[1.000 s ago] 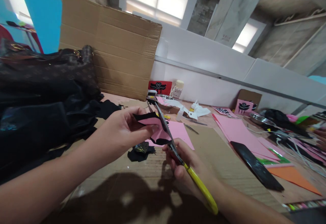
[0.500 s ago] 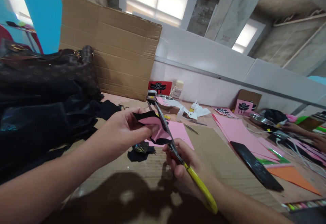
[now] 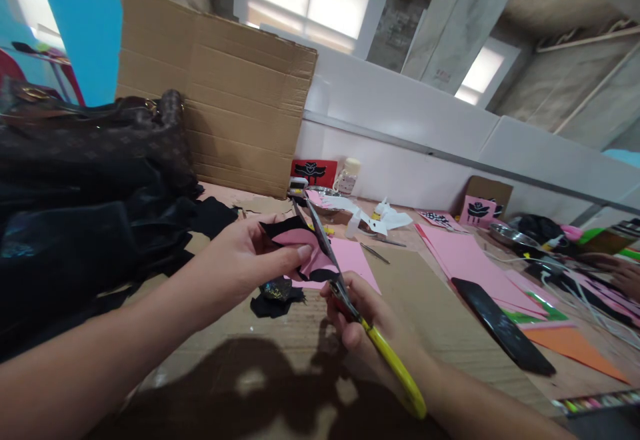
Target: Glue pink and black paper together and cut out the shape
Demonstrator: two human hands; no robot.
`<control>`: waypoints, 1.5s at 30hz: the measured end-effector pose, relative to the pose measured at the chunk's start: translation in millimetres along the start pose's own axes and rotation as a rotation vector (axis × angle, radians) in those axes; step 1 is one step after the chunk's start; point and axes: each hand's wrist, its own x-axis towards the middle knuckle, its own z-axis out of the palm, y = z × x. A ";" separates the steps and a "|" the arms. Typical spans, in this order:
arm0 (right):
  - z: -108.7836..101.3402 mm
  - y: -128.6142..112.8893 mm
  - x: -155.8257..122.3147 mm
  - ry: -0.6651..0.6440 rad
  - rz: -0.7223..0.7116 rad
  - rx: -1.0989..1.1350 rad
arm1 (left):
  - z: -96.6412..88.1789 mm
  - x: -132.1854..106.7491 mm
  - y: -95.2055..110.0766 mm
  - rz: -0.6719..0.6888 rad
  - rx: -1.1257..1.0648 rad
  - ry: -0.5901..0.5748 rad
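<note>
Between thumb and fingers, my left hand point(image 3: 255, 253) pinches a piece of pink paper with black edging point(image 3: 313, 265), held above the table. My right hand point(image 3: 360, 313) is closed around yellow-handled scissors point(image 3: 393, 363). The scissor blades point up and away from me, parted a little, and lie along the right edge of the pink and black piece. Whether the paper sits between them I cannot tell. Below my hands, a pink sheet point(image 3: 357, 267) rests on the cardboard, beside a crumpled black scrap point(image 3: 277, 299).
A cardboard panel point(image 3: 215, 93) stands at the back left behind a brown handbag point(image 3: 90, 140). To the right lie pink sheets point(image 3: 465, 253), a black phone point(image 3: 500, 323) and orange paper point(image 3: 580, 350). Another person's hand point(image 3: 615, 267) shows at the far right edge.
My hands, the paper and the scissors have hardly moved; the scissor blades look slightly wider apart. At the far right, the other person's hand has shifted a little.
</note>
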 end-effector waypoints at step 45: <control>2.2 4.4 0.9 0.035 -0.018 -0.010 | 0.6 0.6 -0.7 0.016 -0.062 0.019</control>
